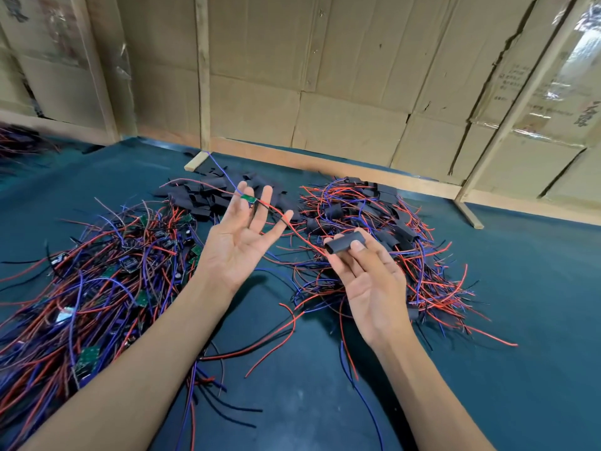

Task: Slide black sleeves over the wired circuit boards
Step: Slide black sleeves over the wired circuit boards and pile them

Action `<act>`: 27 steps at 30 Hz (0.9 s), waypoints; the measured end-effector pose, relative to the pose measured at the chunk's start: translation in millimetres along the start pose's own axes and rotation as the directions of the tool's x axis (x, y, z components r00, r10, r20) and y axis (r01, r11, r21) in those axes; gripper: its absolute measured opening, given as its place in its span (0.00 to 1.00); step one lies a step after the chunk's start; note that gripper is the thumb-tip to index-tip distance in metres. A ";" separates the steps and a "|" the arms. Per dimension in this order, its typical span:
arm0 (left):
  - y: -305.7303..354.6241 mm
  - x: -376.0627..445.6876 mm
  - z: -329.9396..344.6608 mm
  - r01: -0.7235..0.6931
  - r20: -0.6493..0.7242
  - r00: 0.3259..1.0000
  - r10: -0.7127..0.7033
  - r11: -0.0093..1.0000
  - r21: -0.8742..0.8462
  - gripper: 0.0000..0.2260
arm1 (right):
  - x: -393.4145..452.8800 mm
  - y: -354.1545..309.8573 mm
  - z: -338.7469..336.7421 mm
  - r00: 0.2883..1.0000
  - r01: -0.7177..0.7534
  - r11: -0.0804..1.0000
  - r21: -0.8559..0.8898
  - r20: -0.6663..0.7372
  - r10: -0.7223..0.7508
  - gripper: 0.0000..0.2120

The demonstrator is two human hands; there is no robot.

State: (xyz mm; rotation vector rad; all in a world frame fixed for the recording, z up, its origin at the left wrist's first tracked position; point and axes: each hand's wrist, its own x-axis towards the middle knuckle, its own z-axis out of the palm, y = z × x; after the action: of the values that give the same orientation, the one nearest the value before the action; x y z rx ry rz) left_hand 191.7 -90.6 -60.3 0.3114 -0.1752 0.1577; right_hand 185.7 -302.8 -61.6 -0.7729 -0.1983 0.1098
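Right hand [367,271] pinches a black sleeve [345,243] between thumb and fingertips, its long axis lying roughly left-to-right with the open mouth facing the left hand [240,236]. That hand is palm up, fingers spread and nearly straight, with a small green circuit board [248,199] caught between the fingers near their tips — whether it is pinched or only resting there I cannot tell. A red wire [300,234] runs from the board down to the sleeve's mouth and seems to enter it. So the board lies up and to the left of the sleeve, along the line of that wire — the sleeve likely has to travel up it. Both hands hover above the dark green surface [520,288], between the piles.
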 end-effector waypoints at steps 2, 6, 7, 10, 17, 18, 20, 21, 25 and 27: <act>0.7 -0.5 -0.4 -0.016 -0.006 1.000 0.015 1.000 -0.015 0.13 | -0.3 -1.1 0.0 1.000 -0.003 1.000 0.010 -0.013 0.003 0.17; -0.6 -0.9 2.5 -0.028 -0.009 1.000 0.028 1.000 -0.003 0.15 | -0.8 0.8 0.2 0.999 -0.014 0.999 0.033 -0.044 0.015 0.18; -2.2 -0.8 4.9 -0.027 -0.014 1.000 0.028 0.999 0.045 0.16 | -0.7 1.6 0.9 0.999 -0.012 0.999 0.034 -0.049 0.014 0.18; -11.2 -3.8 12.6 0.006 -0.037 0.999 0.005 0.958 0.286 0.18 | -1.5 2.7 2.7 0.998 -0.005 1.000 0.021 -0.055 0.006 0.19; -35.7 -16.6 19.1 0.074 -0.056 0.997 -0.054 0.866 0.494 0.18 | -4.6 1.4 2.7 0.996 -0.085 0.993 -0.087 -0.026 0.083 0.19; -37.6 -17.1 20.0 0.079 -0.059 0.997 -0.057 0.861 0.502 0.18 | -4.9 1.1 2.5 0.994 -0.107 0.986 -0.126 -0.015 0.106 0.19; -41.5 -18.7 21.9 0.085 -0.069 0.996 -0.058 0.858 0.507 0.17 | -6.1 0.8 2.7 0.988 -0.144 0.973 -0.182 0.023 0.151 0.19; -43.2 -19.3 22.9 0.084 -0.075 0.996 -0.053 0.861 0.502 0.18 | -6.5 0.7 3.1 0.984 -0.157 0.970 -0.186 0.049 0.168 0.19; -46.4 -20.6 22.5 0.075 -0.109 0.994 -0.018 0.831 0.551 0.21 | -9.3 -0.3 6.4 0.964 -0.206 0.967 -0.149 0.140 0.227 0.17; -47.2 -20.4 19.7 0.068 -0.131 0.991 0.013 0.803 0.592 0.18 | -9.5 -1.8 6.4 0.958 -0.228 0.963 -0.143 0.143 0.248 0.18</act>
State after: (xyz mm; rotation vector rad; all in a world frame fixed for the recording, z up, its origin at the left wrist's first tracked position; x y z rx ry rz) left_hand 177.5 -143.8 -59.6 0.9362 0.0155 0.2018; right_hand 175.0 -301.3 -57.1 -0.9125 -0.2657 0.3924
